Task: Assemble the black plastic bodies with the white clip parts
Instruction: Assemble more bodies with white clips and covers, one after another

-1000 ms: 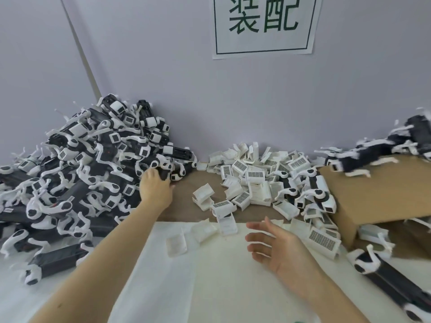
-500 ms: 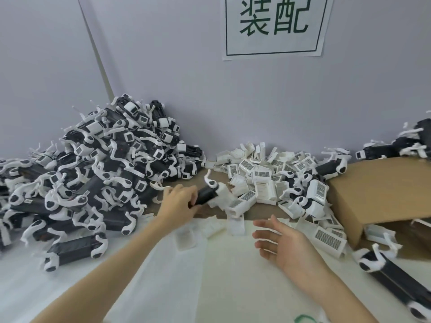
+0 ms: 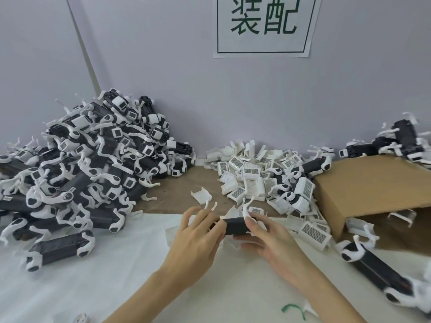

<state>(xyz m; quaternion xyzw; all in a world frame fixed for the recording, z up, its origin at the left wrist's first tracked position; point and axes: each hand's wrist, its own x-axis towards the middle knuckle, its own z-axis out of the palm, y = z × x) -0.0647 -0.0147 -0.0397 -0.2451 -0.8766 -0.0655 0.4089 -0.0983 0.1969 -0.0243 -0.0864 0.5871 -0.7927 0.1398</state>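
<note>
Both my hands have met over the white sheet [image 3: 116, 264]: left hand [image 3: 198, 238] and right hand [image 3: 270, 238] grip one black body [image 3: 235, 226], perhaps with a white clip part [image 3: 255, 210] at its right end.

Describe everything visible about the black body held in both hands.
The black body is a matte, dark plastic bar lying roughly level above the white sheet. The left hand grips its left end, the right hand its right end. Curved white arms rise from both ends, blurred. Its underside is hidden.
</note>
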